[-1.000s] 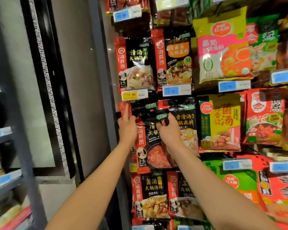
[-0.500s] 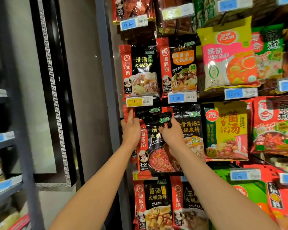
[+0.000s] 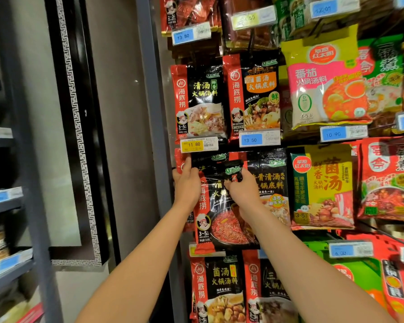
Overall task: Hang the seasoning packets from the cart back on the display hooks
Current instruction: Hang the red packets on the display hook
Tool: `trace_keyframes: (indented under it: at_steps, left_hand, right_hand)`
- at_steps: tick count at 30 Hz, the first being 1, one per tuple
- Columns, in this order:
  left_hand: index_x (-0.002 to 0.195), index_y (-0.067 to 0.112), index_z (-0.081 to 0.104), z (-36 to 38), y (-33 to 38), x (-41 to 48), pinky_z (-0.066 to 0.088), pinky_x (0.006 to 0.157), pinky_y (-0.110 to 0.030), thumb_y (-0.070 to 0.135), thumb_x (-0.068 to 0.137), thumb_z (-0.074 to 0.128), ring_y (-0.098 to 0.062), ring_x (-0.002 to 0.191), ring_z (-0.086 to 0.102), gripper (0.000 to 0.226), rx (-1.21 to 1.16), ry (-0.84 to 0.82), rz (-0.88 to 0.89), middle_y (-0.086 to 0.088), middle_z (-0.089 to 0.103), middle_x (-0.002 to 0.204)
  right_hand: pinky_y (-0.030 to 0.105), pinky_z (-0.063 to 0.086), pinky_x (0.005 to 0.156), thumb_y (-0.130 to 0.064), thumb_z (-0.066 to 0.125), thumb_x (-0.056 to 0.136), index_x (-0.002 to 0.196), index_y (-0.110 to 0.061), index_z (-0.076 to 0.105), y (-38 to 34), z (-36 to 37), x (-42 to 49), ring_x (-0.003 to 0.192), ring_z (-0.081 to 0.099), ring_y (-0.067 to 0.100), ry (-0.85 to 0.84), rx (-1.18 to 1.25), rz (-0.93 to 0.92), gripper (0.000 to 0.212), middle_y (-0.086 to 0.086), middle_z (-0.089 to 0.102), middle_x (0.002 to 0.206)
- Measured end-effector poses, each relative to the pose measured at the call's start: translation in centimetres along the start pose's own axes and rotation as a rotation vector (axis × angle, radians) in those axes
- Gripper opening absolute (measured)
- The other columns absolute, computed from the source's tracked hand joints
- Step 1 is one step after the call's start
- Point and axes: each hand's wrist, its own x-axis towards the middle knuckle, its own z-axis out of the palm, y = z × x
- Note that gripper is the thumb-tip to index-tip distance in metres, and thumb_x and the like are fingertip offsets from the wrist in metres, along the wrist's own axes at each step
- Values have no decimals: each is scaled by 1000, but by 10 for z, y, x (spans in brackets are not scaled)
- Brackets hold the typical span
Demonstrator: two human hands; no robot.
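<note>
Against the display rack (image 3: 154,136), both hands pinch the seasoning packet's (image 3: 222,229) top corners.

There was only one camera, worn on the person's head. It looked forward, tipped a little up, at a rack of hanging packets (image 3: 254,94) close in front. Both arms reached out from the bottom edge. A grey shelf (image 3: 7,201) sat at the far left.
</note>
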Motion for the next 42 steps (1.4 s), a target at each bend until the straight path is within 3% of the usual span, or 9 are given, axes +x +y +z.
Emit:
trace_keyframes:
  at_steps: [4,9,14,17,22,27,31,35,42]
  left_hand:
    - [152,45,39,-1,6,9,33,119,-52,35,106,28,-36,138,43,48,21,-12,-38,-12,16,164]
    - [154,50,31,4,-5,10,40,113,-47,46,101,31,-31,126,52,54,11,-28,-100,-5,22,155]
    - [155,48,32,9,-17,6,36,119,-48,62,103,34,-26,138,45,55,-65,-56,-79,-2,22,157]
    - [158,46,29,6,-21,-8,25,125,-50,73,98,35,-23,153,27,67,-61,-67,-43,4,11,167]
    - [154,41,37,3,-35,-55,28,121,-34,33,105,58,-3,147,30,54,-86,39,225,10,34,159]
    - [155,49,33,6,-34,-57,16,118,-26,34,106,55,8,144,7,56,-7,-52,235,17,-3,169]
    - [159,50,24,1,-25,-34,16,119,-28,33,107,54,-5,154,6,62,97,5,268,9,-7,172]
    - [161,48,19,6,-14,-28,19,123,-47,33,109,47,-29,156,10,61,241,18,178,-4,-1,172]
    - [163,39,18,9,-8,-28,20,121,-41,28,109,46,-28,154,13,62,219,63,174,-5,0,169]
  right_hand:
    - [54,41,108,3,56,100,145,-5,48,-9,-2,-1,132,49,42,11,-60,27,46,16,54,143]
    - [48,44,107,-9,55,105,158,-9,31,0,0,-1,131,52,36,12,-174,36,58,15,49,150]
    - [38,42,71,-25,52,107,130,-5,51,18,-1,-9,100,61,30,115,-390,-149,30,10,63,115]
    - [36,40,72,-27,53,106,124,-8,53,23,0,-12,109,60,33,167,-450,-195,26,11,62,117]
    - [42,41,104,-28,56,106,148,-6,47,15,2,-21,138,48,32,185,-288,-109,48,11,53,149]
    - [35,38,103,-25,55,107,145,-3,50,1,14,-19,138,47,31,102,-236,-114,44,13,54,148]
    - [35,35,113,-34,53,107,152,-4,43,-9,20,-8,147,39,28,38,-226,-143,56,12,43,158]
    - [34,35,113,-34,49,108,159,-15,32,0,18,-4,149,37,23,45,-114,-157,57,3,37,163]
    - [32,36,112,-28,49,109,158,-20,36,4,21,6,148,38,20,44,-29,-199,51,-2,38,162]
